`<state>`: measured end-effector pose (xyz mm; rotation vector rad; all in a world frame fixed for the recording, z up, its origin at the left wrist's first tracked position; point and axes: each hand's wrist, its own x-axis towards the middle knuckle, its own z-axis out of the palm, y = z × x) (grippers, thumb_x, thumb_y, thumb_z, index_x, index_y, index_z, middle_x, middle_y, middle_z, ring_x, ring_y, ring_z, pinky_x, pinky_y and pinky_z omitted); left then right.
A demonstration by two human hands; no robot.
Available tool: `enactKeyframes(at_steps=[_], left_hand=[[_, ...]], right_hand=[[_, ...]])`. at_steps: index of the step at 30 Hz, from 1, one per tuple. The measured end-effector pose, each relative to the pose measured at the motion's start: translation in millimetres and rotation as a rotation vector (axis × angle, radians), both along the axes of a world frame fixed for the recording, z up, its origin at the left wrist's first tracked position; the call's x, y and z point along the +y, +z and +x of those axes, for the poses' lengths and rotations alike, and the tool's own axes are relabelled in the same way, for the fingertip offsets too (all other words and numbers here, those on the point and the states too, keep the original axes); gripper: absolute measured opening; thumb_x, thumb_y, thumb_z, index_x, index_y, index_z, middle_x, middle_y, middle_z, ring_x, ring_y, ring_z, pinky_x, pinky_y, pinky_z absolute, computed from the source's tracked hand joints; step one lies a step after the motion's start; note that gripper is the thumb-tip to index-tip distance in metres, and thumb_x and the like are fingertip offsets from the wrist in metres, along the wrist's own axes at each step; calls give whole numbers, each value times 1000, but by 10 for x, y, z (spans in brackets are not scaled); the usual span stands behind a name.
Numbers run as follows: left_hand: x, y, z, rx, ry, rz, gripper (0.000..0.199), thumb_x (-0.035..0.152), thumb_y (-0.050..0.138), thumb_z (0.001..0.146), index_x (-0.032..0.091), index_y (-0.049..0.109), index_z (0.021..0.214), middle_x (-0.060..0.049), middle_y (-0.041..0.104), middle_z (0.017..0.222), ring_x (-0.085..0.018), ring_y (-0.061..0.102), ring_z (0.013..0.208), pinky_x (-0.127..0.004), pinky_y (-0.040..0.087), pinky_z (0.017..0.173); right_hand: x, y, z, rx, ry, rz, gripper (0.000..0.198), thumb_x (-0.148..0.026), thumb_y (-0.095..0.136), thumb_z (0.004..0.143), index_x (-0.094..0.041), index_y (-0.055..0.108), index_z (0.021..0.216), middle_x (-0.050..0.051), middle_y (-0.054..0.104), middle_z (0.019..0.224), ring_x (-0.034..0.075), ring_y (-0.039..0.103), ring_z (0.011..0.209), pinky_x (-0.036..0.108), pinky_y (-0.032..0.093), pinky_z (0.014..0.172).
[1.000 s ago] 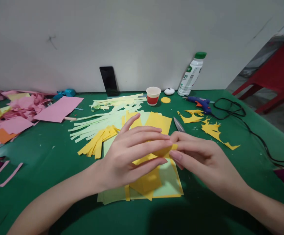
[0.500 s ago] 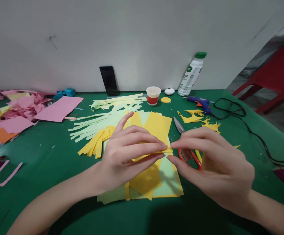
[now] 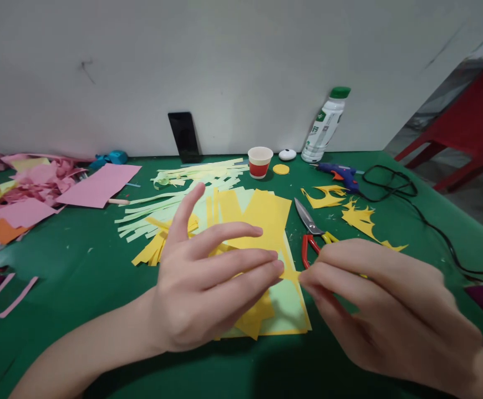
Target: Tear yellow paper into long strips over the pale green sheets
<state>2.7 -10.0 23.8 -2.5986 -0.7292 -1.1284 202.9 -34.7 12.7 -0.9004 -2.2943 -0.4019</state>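
Between my two hands a narrow yellow paper strip is held, with only a short piece showing. My left hand is closed on it at the fingertips; its index finger points up and its thumb is hidden. The strip's right end is pinched by the thumb and fingers of my right hand. Below them lie yellow paper sheets on pale green paper. Cut yellow strips lie left of the sheets. Scissors with red and yellow handles rest beside my right hand, which partly covers them.
Pale green strips, pink paper and scraps lie left on the green table. A phone and a bottle lean at the wall. A paper cup, yellow disc, glue gun and yellow offcuts lie behind.
My right hand has moved right and down, uncovering more of the scissors' blades. My left hand has moved slightly left and down, and its index finger has lifted. The strip stays between them.
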Motion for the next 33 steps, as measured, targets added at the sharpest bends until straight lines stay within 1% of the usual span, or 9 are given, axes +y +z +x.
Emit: enactKeyframes(at_steps=[5, 9, 13, 18, 20, 23, 26, 29, 33], left_hand=[[77, 61, -40, -51, 25, -140, 10, 13, 61, 75, 23, 62, 72, 7, 70, 68, -16, 65, 77, -53, 20, 106], [168, 41, -63, -146, 30, -496, 7, 18, 62, 75, 19, 63, 68, 4, 69, 70, -12, 64, 66, -46, 28, 105], [168, 7, -20, -132, -41, -688, 8, 18, 60, 76, 17, 63, 68, 4, 68, 69, -9, 62, 60, -41, 32, 103], [134, -39, 53, -74, -104, -790, 11, 21, 58, 78, 17, 64, 70, 4, 68, 67, -8, 60, 58, -40, 32, 103], [154, -64, 55, -52, -106, -882, 14, 24, 56, 79, 18, 65, 71, 5, 68, 68, -8, 61, 59, -38, 33, 103], [229, -105, 27, -37, -84, -1024, 16, 30, 56, 79, 22, 67, 72, 5, 70, 71, -15, 64, 82, -39, 37, 100], [329, -131, -21, -26, -59, -1161, 19, 35, 56, 77, 22, 68, 71, 1, 71, 74, -21, 63, 89, -38, 48, 86], [411, -133, -60, -16, -62, -1278, 22, 36, 55, 78, 21, 68, 69, -1, 71, 72, -19, 65, 79, -31, 52, 74], [456, -129, -76, -20, -73, -1328, 20, 35, 55, 78, 21, 67, 70, 0, 71, 73, -17, 64, 81, -28, 50, 73]], right_hand=[[32, 164, 68, 172, -11, -28, 21, -10, 50, 74, -25, 45, 88, 4, 56, 81, 16, 54, 73, 29, 43, 67], [141, 225, 73, 336, -85, -137, 16, -8, 43, 78, -24, 42, 80, 4, 49, 78, 15, 50, 70, 28, 41, 62], [213, 115, -15, 298, 32, -361, 9, -19, 48, 79, -21, 47, 88, 5, 55, 84, 14, 52, 69, 27, 42, 58], [227, 3, -134, 276, 168, -522, 15, -12, 43, 81, -18, 54, 72, 1, 58, 62, 11, 53, 58, 23, 40, 52], [244, 12, -129, 303, 129, -620, 17, -12, 44, 80, -18, 55, 68, 0, 57, 58, 10, 50, 53, 22, 37, 49], [315, 43, -70, 367, 41, -806, 18, -18, 47, 79, -19, 55, 64, -1, 56, 57, 10, 47, 51, 23, 34, 47], [412, 62, 15, 461, -27, -938, 20, -24, 49, 78, -18, 53, 59, -2, 50, 54, 9, 41, 49, 24, 30, 46], [493, 76, 104, 564, -58, -992, 21, -27, 52, 76, -18, 52, 57, -3, 45, 52, 9, 38, 49, 24, 28, 45], [563, 93, 205, 533, -90, -995, 21, -31, 52, 75, -19, 53, 58, -2, 45, 54, 10, 39, 50, 24, 30, 45]])
